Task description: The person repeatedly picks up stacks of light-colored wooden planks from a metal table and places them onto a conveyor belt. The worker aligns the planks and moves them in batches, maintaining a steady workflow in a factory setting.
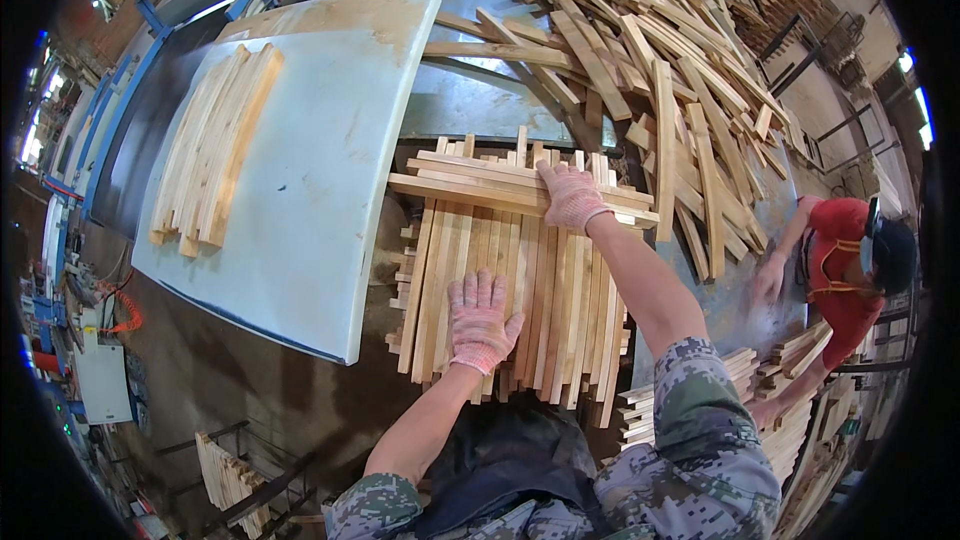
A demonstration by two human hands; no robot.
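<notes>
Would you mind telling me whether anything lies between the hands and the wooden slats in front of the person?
Nothing visible does: the left hand lies flat on the slats, and the right hand presses the crosswise slats.

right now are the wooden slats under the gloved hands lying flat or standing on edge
Lying flat: the wooden slats lie side by side in a layer, the left hand pressed palm-down on them, the right hand on crosswise slats.

Pale wood slats (500, 280): approx. flat layer, side by side, lengthwise toward person. Cross slats (480, 185) lie crosswise on far ends, slightly skewed.
</notes>
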